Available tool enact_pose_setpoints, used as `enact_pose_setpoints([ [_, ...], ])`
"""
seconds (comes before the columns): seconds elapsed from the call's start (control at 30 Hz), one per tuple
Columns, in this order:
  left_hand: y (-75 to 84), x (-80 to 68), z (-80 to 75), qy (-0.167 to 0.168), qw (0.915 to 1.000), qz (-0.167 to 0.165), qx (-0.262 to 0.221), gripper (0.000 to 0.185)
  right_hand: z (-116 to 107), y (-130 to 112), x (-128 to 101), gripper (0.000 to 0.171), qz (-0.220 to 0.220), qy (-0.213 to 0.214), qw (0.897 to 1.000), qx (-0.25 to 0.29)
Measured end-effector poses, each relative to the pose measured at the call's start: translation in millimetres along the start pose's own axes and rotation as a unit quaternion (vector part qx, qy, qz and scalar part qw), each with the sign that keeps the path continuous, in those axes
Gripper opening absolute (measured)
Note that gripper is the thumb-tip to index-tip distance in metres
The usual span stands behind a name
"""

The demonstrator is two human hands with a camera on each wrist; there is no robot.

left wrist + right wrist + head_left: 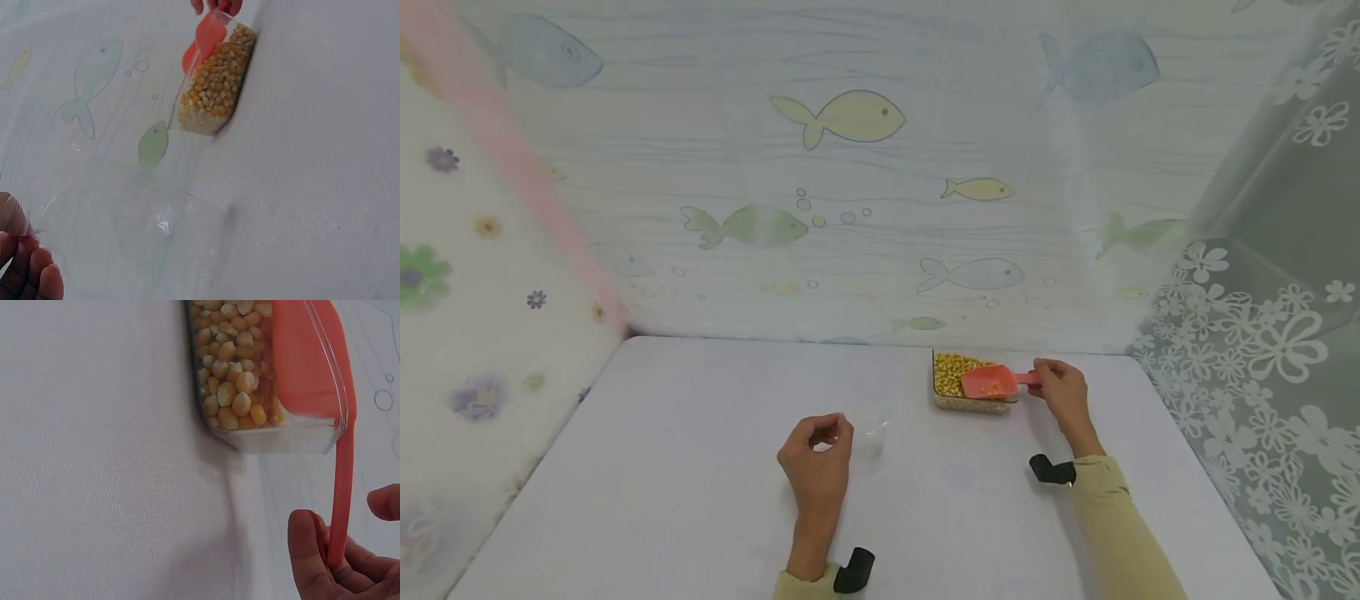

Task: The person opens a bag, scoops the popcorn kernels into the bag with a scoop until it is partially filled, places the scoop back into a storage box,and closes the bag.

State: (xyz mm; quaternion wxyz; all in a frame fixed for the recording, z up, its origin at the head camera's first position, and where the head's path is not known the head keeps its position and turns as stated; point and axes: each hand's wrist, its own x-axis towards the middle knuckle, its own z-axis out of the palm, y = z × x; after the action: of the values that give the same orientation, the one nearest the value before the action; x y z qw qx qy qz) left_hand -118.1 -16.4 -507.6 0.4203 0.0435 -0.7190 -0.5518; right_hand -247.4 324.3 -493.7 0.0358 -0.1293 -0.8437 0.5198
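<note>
No legible markings. Right hand grips coral scoop over clear kernel-filled tub; left hand, at eight o'clock, pinches clear bag.

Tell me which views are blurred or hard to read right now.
Head view: sharp at the centre, smeared toward the left edge; the clear bag by the left hand barely shows. Left wrist view: soft, bag visible mostly by glare. Right wrist view: crisp on corn kernels and orange scoop; even light, faint shadows.
</note>
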Motion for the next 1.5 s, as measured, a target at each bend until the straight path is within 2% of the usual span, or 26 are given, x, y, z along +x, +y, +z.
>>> enact_pose_setpoints([
  [0.23, -0.1, -0.6, 1.2, 0.001, 1.0, -0.004, 0.003, 0.005, -2, 0, -3, 0.054, 0.017, -0.008, 1.0, -0.01],
  [0.5, 0.3, 0.0, 1.5, 0.001, 1.0, -0.003, 0.006, 0.006, -11, 1, -4, 0.075, 0.029, -0.092, 0.993, -0.07],
  [0.7, 0.7, 0.0, 1.8, 0.001, 1.0, -0.009, 0.002, 0.007, -18, 5, -5, 0.069, 0.025, -0.127, 0.988, -0.086],
  [0.87, 0.7, -0.7, 1.5, -0.001, 0.9999, -0.011, -0.004, 0.007, -21, 12, -8, 0.07, 0.045, -0.13, 0.99, -0.038],
  [1.13, 0.5, -0.5, 0.9, -0.004, 0.9999, -0.009, -0.009, 0.003, -21, 17, -11, 0.064, 0.068, -0.112, 0.986, 0.104],
  [1.33, 0.3, -0.6, 0.8, -0.003, 0.9999, -0.011, -0.012, 0.003, -21, 17, -13, 0.055, 0.056, -0.097, 0.985, 0.133],
  [1.5, 0.9, -0.4, 1.4, -0.004, 0.9999, -0.009, -0.011, 0.006, -21, 15, -15, 0.061, 0.052, -0.066, 0.979, 0.184],
])
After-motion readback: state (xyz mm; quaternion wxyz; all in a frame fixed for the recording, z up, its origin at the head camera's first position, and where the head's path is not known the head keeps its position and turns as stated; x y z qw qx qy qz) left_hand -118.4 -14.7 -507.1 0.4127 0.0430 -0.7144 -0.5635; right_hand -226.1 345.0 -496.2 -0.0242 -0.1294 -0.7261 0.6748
